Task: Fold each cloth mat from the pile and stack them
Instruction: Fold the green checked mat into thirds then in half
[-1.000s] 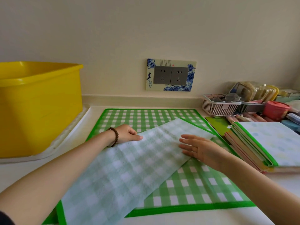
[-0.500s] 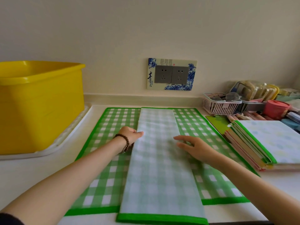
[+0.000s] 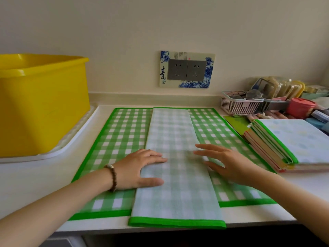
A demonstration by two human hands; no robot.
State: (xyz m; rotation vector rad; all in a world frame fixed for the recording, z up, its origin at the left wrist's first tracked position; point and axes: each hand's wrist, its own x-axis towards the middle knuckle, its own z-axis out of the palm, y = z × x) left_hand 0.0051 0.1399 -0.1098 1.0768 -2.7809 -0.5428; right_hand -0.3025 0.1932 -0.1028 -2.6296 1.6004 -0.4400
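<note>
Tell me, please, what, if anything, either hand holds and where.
Nothing is held. The left hand lies flat on the folded mat's left edge; the right hand is open at its right edge.

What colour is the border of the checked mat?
Bright green, all along the mat edge; the head view shows it.

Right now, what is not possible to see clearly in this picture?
All in the head view:
Inside of the yellow tub: hidden by its own wall.
Contents of the white basket: too small.
The right hand: blurred; contact with the folded mat unclear.
Layers in the stack of folded mats: too fine to count.
</note>
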